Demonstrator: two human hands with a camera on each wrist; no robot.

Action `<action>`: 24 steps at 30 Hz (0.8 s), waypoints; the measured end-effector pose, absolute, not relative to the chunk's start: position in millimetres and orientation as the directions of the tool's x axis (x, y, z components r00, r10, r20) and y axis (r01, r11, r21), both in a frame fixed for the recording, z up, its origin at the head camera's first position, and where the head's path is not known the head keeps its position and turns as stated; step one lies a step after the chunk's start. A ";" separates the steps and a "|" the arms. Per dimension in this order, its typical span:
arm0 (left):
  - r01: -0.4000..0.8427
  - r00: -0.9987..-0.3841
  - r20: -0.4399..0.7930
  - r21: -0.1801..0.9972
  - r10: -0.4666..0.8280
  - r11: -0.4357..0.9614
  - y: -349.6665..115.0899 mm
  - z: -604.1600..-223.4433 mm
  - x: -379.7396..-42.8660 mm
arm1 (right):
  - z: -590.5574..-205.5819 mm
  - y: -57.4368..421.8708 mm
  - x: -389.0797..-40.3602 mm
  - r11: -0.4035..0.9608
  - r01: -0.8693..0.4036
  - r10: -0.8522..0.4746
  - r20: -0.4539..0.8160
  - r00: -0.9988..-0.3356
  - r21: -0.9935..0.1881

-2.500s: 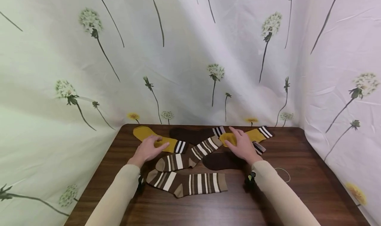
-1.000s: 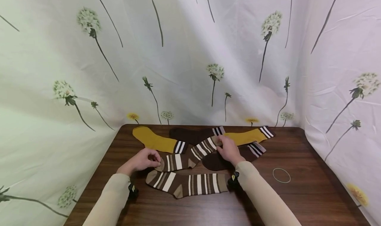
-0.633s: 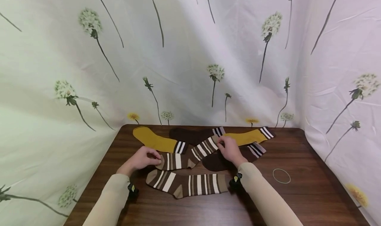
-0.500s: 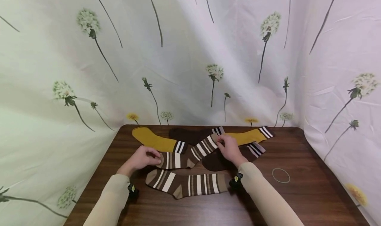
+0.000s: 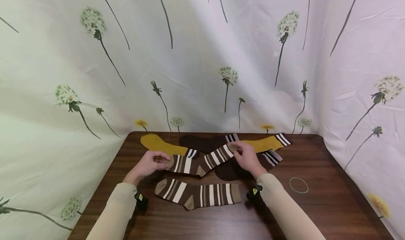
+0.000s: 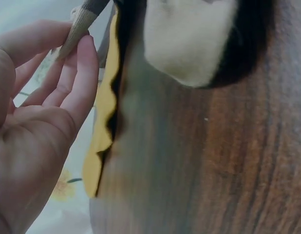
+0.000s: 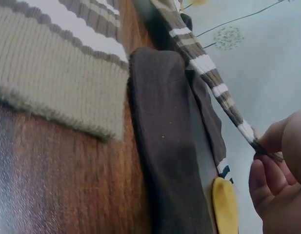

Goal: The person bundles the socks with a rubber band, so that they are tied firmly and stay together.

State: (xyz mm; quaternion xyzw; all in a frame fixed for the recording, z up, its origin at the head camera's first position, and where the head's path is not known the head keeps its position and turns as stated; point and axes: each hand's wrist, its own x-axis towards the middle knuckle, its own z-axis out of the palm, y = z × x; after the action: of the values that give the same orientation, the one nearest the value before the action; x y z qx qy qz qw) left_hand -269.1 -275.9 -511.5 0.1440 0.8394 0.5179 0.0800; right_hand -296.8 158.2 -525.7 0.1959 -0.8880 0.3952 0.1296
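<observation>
Both hands hold one brown, tan and white striped sock (image 5: 184, 164) by its two ends, raised over the table. My left hand (image 5: 150, 165) pinches the tan toe between thumb and fingers, seen close in the left wrist view. At the cuff end, my right hand (image 5: 247, 157) pinches the edge; the right wrist view shows the sock stretching away from the fingertips (image 7: 260, 183). A matching striped sock (image 5: 210, 196) lies flat nearer the front, its toe to the left and its tan cuff (image 7: 67, 83) to the right.
Behind lie a mustard sock (image 5: 162, 145) at left, another mustard sock (image 5: 264, 144) at right, and a dark brown sock (image 5: 202, 143) between them. A second dark brown sock (image 5: 227, 170) lies under the right hand. A thin pale ring (image 5: 299, 185) rests at right on the wooden table (image 5: 316, 219).
From hovering over the mustard socks, both hands came to the far striped sock's ends and took hold. The sock has since risen off the table, its toe end moving up and away from the near sock.
</observation>
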 end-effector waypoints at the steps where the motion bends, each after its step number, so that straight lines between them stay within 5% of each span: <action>1: 0.169 -0.943 0.024 0.893 0.331 0.417 -276.5 -510.7 -269.0 | -525.1 159.1 -296.4 0.606 -0.450 -0.250 0.380 -0.891 -0.656; 16: 0.225 -0.895 0.021 0.883 0.446 0.411 -285.1 -496.1 -265.6 | -513.7 176.3 -267.0 0.568 -0.421 -0.237 0.349 -0.907 -0.707; 24: 0.150 -0.875 -0.067 0.905 0.479 0.399 -292.8 -493.3 -262.4 | -507.5 182.7 -245.9 0.522 -0.436 -0.249 0.357 -0.900 -0.733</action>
State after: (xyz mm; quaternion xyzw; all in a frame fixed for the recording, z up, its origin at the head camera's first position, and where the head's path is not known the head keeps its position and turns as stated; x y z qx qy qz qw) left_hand -262.4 -292.8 -493.3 0.1916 0.8208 0.5136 0.1604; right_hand -245.9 182.7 -507.5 0.1976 -0.8662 0.4469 0.1042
